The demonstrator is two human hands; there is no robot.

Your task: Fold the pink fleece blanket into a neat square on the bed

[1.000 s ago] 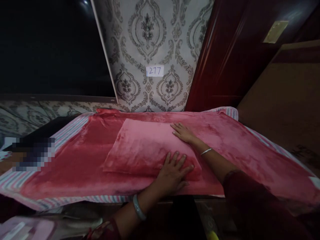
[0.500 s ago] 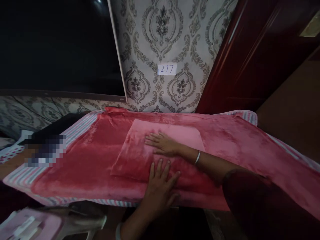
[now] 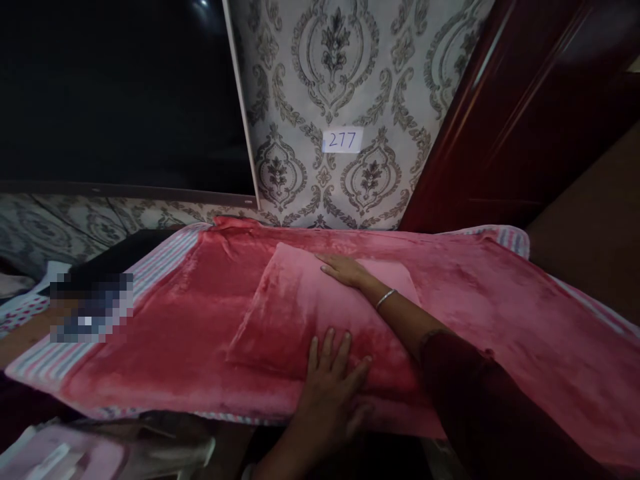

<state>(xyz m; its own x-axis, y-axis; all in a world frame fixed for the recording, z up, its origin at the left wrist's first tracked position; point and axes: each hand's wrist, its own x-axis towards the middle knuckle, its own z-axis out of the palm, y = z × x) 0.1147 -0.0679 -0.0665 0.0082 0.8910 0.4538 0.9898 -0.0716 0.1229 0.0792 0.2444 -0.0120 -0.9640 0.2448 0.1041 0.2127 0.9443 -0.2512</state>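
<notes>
Patterned wallpaper (image 3: pixel 335 60) backs a spread pink blanket (image 3: pixel 165 320); a plush pillow-like bundle (image 3: pixel 320 307) lies around its middle, close to the near edge. The open right hand (image 3: pixel 345 270) has shifted from the bundle's centre to its far edge, so smoothing seems to have reached there; the left hand (image 3: pixel 327 393), fingers spread, touches its near side. A wall card (image 3: pixel 343 139) reads "277".

I could pass left of the pink bundle (image 3: pixel 295 307), over flat blanket (image 3: pixel 165 313); the wall (image 3: pixel 330 73) bars the far side, the right sleeve (image 3: pixel 480 393) the near right.
</notes>
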